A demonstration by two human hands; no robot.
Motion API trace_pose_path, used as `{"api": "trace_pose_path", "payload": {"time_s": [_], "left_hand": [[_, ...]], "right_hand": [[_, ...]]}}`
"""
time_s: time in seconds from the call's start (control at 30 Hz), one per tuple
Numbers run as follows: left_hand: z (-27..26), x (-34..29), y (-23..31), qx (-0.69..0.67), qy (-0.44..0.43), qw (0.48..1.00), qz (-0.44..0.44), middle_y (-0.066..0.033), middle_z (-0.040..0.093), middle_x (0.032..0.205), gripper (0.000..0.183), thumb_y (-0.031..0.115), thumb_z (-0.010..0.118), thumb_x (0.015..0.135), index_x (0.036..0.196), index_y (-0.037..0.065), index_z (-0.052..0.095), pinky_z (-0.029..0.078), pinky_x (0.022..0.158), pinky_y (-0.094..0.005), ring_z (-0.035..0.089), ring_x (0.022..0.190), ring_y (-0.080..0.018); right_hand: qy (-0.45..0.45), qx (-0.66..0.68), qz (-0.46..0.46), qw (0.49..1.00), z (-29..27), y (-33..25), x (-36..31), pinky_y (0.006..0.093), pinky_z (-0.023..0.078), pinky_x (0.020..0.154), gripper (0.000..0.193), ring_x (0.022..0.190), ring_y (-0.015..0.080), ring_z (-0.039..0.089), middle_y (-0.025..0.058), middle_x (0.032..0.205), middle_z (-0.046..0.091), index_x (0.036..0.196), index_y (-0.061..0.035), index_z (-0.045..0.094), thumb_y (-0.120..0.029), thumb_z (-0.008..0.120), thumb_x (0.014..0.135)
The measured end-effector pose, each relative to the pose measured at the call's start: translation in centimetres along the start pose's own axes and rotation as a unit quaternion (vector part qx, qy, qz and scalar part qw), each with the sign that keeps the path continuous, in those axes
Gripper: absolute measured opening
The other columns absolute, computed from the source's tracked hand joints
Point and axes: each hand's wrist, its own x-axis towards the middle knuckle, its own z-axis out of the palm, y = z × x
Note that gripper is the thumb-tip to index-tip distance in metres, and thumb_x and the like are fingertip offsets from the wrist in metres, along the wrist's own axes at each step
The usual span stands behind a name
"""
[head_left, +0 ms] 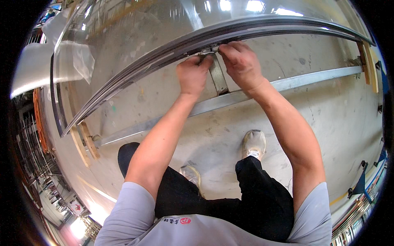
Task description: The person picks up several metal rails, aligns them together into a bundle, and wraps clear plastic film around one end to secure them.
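Observation:
A long dark metal frame [160,53] with a large glass pane [135,35] lies across the far side, bending with the lens. At the middle of its near edge, both my hands work close together. My left hand [193,76] is closed, its thumb and fingers pinched at the edge. My right hand [242,65], just to the right, has its fingers curled down against the same edge. A small silvery piece [209,52] shows between my fingertips; its kind is too small to tell. What each hand grips is mostly hidden by the fingers.
Below the frame runs a grey metal bar [316,79], with a short crosspiece [218,78] joining it under my hands. Wooden blocks [80,145] support the left end, and wooden strips [369,67] stand at the right. Plastic film [53,67] hangs at the far left.

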Motion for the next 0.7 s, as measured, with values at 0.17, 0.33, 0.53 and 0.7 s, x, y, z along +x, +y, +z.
{"api": "trace_pose_path", "payload": {"time_s": [0.17, 0.33, 0.53, 0.7], "left_hand": [[0.0, 0.4, 0.5, 0.037, 0.009, 0.999, 0.022, -0.0147, 0.038, 0.051, 0.043, 0.028, 0.075, 0.08, 0.057, -0.003, 0.055, 0.035, 0.049, -0.0389, 0.035, 0.049, -0.0182], [-0.1, 0.4, 0.9, 0.002, 0.006, 1.0, -0.002, -0.0148, 0.039, 0.051, 0.041, 0.024, 0.075, 0.078, 0.056, -0.003, 0.053, 0.035, 0.048, -0.0378, 0.034, 0.048, -0.0182], [0.1, 0.6, 1.1, 0.013, 0.02, 0.999, 0.039, -0.0116, 0.036, 0.049, 0.042, 0.021, 0.076, 0.078, 0.054, -0.003, 0.052, 0.035, 0.048, -0.0367, 0.033, 0.049, -0.014], [0.3, 0.6, 0.9, -0.007, 0.026, 0.999, 0.03, -0.0095, 0.033, 0.048, 0.042, 0.018, 0.076, 0.077, 0.051, -0.002, 0.05, 0.034, 0.046, -0.036, 0.032, 0.048, -0.0129]], "right_hand": [[0.006, 0.01, 0.006, 1.0, 0.2, 0.1, 0.0, 0.0421, 0.051, 0.067, 0.017, 0.078, 0.0345, 0.062, 0.0124, 0.083, 0.065, 0.094, -0.0057, 0.066, 0.002, 0.071, 0.079], [-0.006, 0.003, 0.005, 1.0, 0.2, 0.3, 0.1, 0.0418, 0.05, 0.067, 0.016, 0.078, 0.0344, 0.062, 0.0122, 0.082, 0.064, 0.094, -0.0059, 0.066, 0.001, 0.071, 0.08], [-0.007, 0.027, 0.005, 1.0, 0.0, 0.3, 0.3, 0.0441, 0.052, 0.07, 0.015, 0.08, 0.0363, 0.063, 0.0136, 0.084, 0.064, 0.094, -0.0069, 0.064, -0.002, 0.065, 0.08], [-0.024, 0.02, 0.01, 0.999, -0.2, 0.1, 0.4, 0.0457, 0.053, 0.071, 0.012, 0.081, 0.0374, 0.063, 0.0137, 0.083, 0.063, 0.09, -0.0083, 0.062, -0.003, 0.06, 0.079]]}}
